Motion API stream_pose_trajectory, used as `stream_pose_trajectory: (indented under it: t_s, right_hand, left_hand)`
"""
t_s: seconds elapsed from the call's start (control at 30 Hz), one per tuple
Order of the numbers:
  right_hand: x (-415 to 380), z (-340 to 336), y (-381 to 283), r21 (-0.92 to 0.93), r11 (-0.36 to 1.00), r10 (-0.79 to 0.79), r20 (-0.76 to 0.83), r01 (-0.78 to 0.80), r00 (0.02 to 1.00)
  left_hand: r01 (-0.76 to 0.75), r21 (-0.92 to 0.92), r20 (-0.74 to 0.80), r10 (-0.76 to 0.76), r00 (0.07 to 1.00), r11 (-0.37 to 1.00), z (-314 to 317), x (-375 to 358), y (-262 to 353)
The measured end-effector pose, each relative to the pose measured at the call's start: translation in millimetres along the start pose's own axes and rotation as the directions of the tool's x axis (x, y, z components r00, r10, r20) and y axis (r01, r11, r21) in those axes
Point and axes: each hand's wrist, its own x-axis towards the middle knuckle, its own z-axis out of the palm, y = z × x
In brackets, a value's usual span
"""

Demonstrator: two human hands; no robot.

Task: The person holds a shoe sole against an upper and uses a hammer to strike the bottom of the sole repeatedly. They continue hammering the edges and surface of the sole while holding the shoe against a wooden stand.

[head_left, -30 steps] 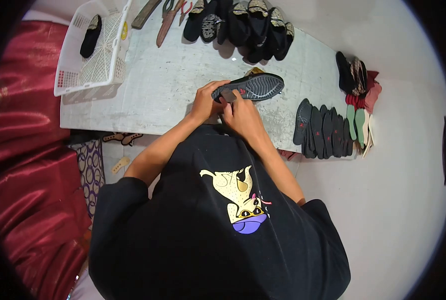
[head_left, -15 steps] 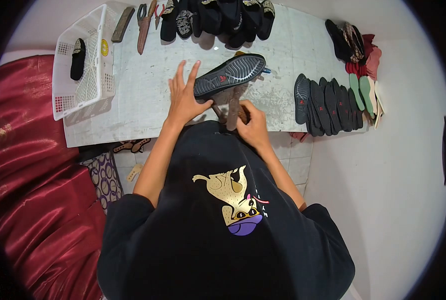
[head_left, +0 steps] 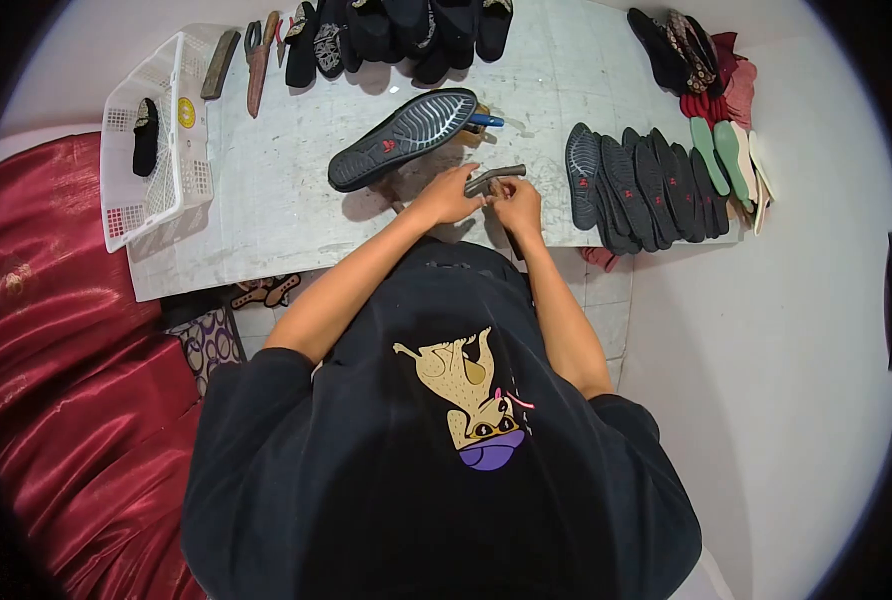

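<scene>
Left hand [head_left: 449,198] and right hand [head_left: 518,205] pinched a small dark metal hammer head [head_left: 494,180] between fingertips, just beside the upturned black rubber-soled shoe [head_left: 403,137].

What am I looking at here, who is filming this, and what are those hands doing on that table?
There is no machine here. A person wears a camera on the head, and it looks down over their black shirt at their own two hands, so the round, bent picture comes from a wide lens.

The left hand and right hand meet at a small grey tool, a hammer by its look, and both appear to have a grip on it.

They work over a scuffed white table. Just beyond the hands a black shoe is propped up with its sole showing. To the right lies a row of loose black soles, with green and pale insoles past them. More black shoes line the far edge. At the left, a white basket holds one dark shoe, with hand tools beside it.
</scene>
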Motion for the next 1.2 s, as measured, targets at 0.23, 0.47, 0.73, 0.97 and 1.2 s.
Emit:
stream_pose_trajectory:
  t_s: [0.23,0.47,0.73,0.97,1.2]
  right_hand:
    - [6,-2,21,-0.126,0.991,-0.030,0.089,0.041,0.996]
    - [16,-25,8,-0.149,0.980,-0.084,0.282,0.130,0.956]
    - [47,-72,-118,0.412,0.792,-0.520,0.069,0.450,0.851]
    - [114,-65,-142,0.251,0.563,-0.813,0.338,0.788,0.473]
    - [142,-67,-150,0.224,0.500,-0.822,0.427,0.836,0.378]
  left_hand:
    - [0.084,-0.164,0.114,-0.066,0.991,0.983,22,10,-11]
    - [0.087,-0.394,0.069,-0.065,0.996,0.915,-15,-35,-15]
    - [-0.136,0.025,-0.698,0.115,0.707,0.990,-97,-114,40]
    - [0.097,0.071,-0.625,-0.032,0.780,0.993,-135,-130,7]
    - [0.158,-0.054,-0.592,-0.159,0.790,0.986,-137,-124,-13]
